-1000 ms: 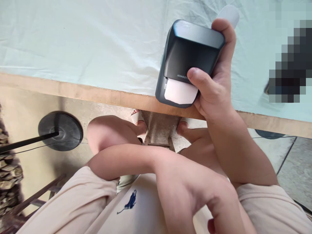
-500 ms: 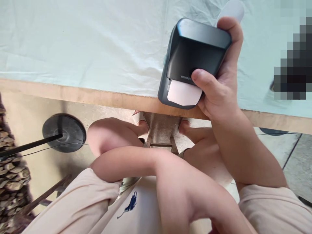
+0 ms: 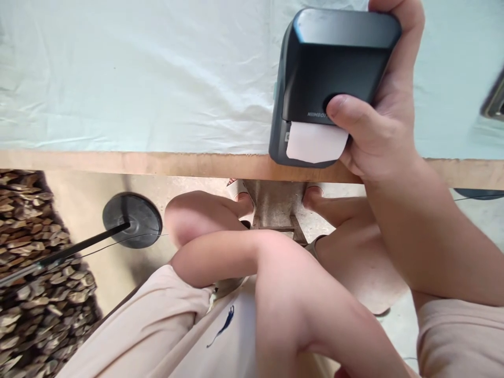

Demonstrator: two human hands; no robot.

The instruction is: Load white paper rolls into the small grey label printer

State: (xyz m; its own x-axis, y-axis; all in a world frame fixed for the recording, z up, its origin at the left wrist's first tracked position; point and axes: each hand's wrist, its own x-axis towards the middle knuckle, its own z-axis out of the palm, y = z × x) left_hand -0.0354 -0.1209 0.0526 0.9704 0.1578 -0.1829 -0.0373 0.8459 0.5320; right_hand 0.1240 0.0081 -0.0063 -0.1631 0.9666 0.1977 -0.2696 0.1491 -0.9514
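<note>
- My left hand: mostly cut off at the bottom edge. Only wrist & back of it show, low by my lap; can't tell if the fingers are spread or curled, or if it holds anything.
- My right hand: fingertips run off the top edge, so the grip on the far side is only partly seen.
- Label printer: dark, boxy, top right of view. Brand lettering on the front is half covered by my thumb, unreadable in full.
- Dark object at the right edge: blurred & cropped, can't make it out.
- Right hand is wrapped round the printer's right side, fingers over the far top corner, thumb pressed on the front face just above the slot.
- White label sticks out of the slot, just left of & below my thumb tip.
- Printer's lower end sits over the wooden table edge; the pale cloth lies behind it. Resting or lifted, can't tell.
- Under the table: my knees, a black round base w/ a pole on the floor, stacked wood far left.
</note>
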